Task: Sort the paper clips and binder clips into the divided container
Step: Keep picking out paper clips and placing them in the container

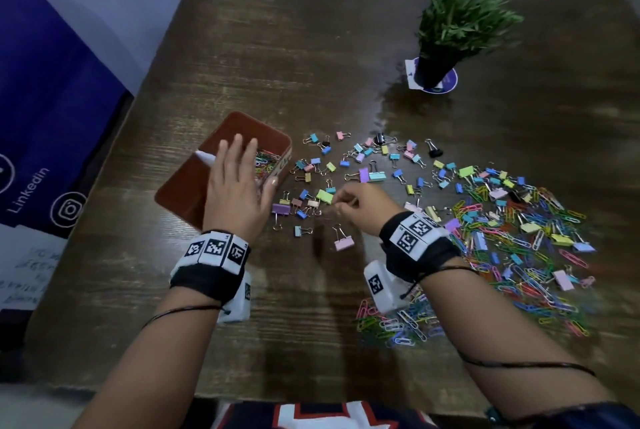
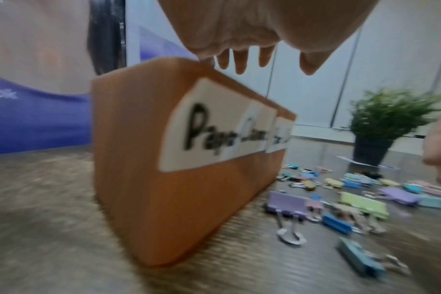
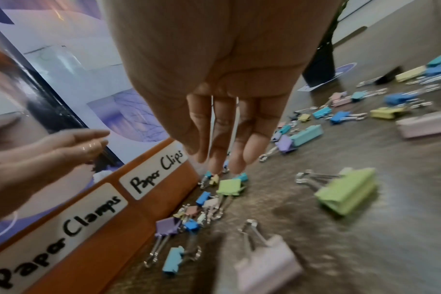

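Observation:
A brown divided container [image 1: 180, 193] stands at the left of the table, with a white divider [image 1: 206, 156] across it. Its side carries the labels "Paper Clamps" [image 3: 63, 230] and "Paper Clips" [image 3: 156, 177]. Coloured paper clips [image 1: 266, 158] lie in its far compartment. My left hand [image 1: 239, 182] hovers over the container, fingers straight and spread, holding nothing. My right hand [image 1: 356, 207] is just right of the container, low above scattered pastel binder clips [image 1: 372, 175]. Its fingers [image 3: 239, 159] point down with nothing seen between them.
A large heap of coloured paper clips [image 1: 519, 255] mixed with binder clips covers the right of the table. A smaller heap [image 1: 398, 324] lies under my right wrist. A potted plant [image 1: 460, 20] stands at the back right. A purple banner [image 1: 52, 99] hangs beyond the table's left edge.

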### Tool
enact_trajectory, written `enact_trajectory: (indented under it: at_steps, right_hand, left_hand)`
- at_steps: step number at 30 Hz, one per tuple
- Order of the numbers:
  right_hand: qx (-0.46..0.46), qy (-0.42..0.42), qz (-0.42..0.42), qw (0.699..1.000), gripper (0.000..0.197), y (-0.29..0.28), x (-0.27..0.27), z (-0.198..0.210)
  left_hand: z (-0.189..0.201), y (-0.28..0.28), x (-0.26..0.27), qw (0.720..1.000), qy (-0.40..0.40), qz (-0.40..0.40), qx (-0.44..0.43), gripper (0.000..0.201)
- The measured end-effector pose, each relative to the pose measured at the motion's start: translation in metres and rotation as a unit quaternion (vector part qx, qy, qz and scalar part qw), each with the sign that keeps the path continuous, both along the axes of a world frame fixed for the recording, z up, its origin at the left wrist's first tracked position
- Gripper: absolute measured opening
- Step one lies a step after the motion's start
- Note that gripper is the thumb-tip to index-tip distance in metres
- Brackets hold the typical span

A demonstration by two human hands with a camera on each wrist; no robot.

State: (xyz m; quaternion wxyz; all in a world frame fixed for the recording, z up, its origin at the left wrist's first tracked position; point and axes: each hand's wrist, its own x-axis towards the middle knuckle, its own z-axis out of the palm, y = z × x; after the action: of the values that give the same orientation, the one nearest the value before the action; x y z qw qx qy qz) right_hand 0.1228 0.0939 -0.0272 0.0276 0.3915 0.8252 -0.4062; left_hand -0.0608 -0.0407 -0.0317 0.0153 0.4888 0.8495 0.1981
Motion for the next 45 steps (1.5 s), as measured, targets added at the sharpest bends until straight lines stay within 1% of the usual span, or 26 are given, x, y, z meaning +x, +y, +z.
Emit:
enact_trajectory:
  at_steps: [3,5,7,9,12,14,15,17,18,19,21,25,28,31,36,39,43,45]
  right_hand:
    - [-0.003,-0.039,-0.001,0.999,0.011,-0.001,0.027,-0.002]
    - [0.000,-0.063,0.003,0.998,0.007,-0.003,0.043,-0.003]
    - [0.003,-0.092,0.017,0.996,0.006,-0.006,0.057,-0.005]
    - [0.003,-0.118,0.036,0.992,0.007,-0.009,0.071,-0.008]
    - [-0.001,-0.154,0.064,0.986,0.010,-0.016,0.091,-0.009]
    - [0.004,-0.172,0.081,0.982,0.015,-0.020,0.101,-0.010]
    - [0.005,-0.180,0.088,0.980,0.014,-0.022,0.105,-0.011]
    - [0.004,-0.193,0.096,0.976,0.006,-0.024,0.111,-0.014]
    - [0.004,-0.199,0.101,0.975,0.006,-0.025,0.113,-0.016]
    - [0.006,-0.204,0.107,0.973,0.011,-0.025,0.115,-0.020]
    - [0.018,-0.201,0.114,0.973,0.017,-0.027,0.119,-0.026]
    - [0.044,-0.169,0.121,0.977,0.011,-0.026,0.123,-0.034]
    - [0.044,-0.161,0.121,0.978,0.012,-0.024,0.123,-0.037]
    - [0.048,-0.163,0.120,0.978,0.011,-0.023,0.120,-0.038]
    - [0.040,-0.173,0.094,0.980,0.015,-0.020,0.117,-0.036]
    - [0.025,-0.180,0.081,0.980,0.017,-0.019,0.114,-0.035]
    - [0.029,-0.187,0.084,0.978,0.019,-0.015,0.114,-0.034]
    - [0.035,-0.184,0.084,0.979,0.020,-0.015,0.114,-0.033]
  left_hand:
    - [0.008,0.012,0.036,0.997,-0.006,-0.079,0.017,0.056]
    - [0.009,0.017,0.059,0.994,-0.005,-0.107,0.002,0.044]
    - [0.009,0.020,0.078,0.989,-0.011,-0.140,-0.053,0.029]
    - [0.005,0.020,0.094,0.975,-0.043,-0.183,-0.119,0.020]
    - [-0.002,0.018,0.116,0.944,-0.062,-0.232,-0.227,0.022]
    - [-0.012,0.015,0.128,0.927,-0.068,-0.240,-0.282,0.025]
    - [-0.018,0.013,0.134,0.919,-0.081,-0.239,-0.303,0.027]
    - [-0.028,0.010,0.143,0.906,-0.109,-0.230,-0.338,0.029]
    - [-0.032,0.009,0.147,0.902,-0.115,-0.225,-0.350,0.029]
    - [-0.036,0.007,0.151,0.900,-0.114,-0.221,-0.359,0.030]
    - [-0.039,0.005,0.157,0.897,-0.108,-0.220,-0.369,0.032]
    - [-0.044,0.001,0.162,0.901,-0.117,-0.205,-0.364,0.022]
    - [-0.045,-0.001,0.162,0.913,-0.131,-0.192,-0.336,0.011]
    - [-0.044,-0.001,0.162,0.927,-0.119,-0.195,-0.298,0.003]
    - [-0.046,-0.002,0.164,0.939,-0.103,-0.197,-0.261,0.008]
    - [-0.047,-0.003,0.161,0.944,-0.117,-0.183,-0.247,0.011]
    - [-0.045,-0.005,0.154,0.945,-0.120,-0.150,-0.266,0.024]
    - [-0.044,-0.006,0.152,0.944,-0.119,-0.141,-0.274,0.022]
